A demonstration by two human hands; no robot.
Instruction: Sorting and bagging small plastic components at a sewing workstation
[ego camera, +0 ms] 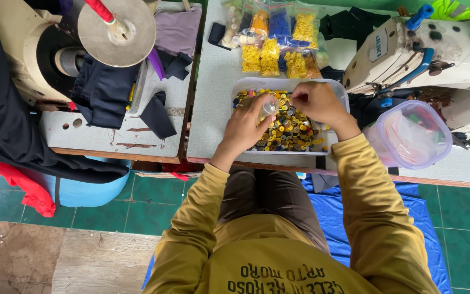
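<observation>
A person in mustard sleeves sits at a grey table (213, 109), both hands over a white tray (333, 142) heaped with mostly yellow buttons (289, 130). The left hand (246, 128) curls closed around a small clear bag (269, 106); the right hand (314, 100) pinches its fingertips together just beside the bag's mouth, on what I cannot tell. Most buttons lie loose in the tray, so sorting seems far from finished. Beyond, filled bags (276, 41) of sorted buttons sit in rows. A lidded tub (412, 136) and sewing machine (425, 49) stand right.
</observation>
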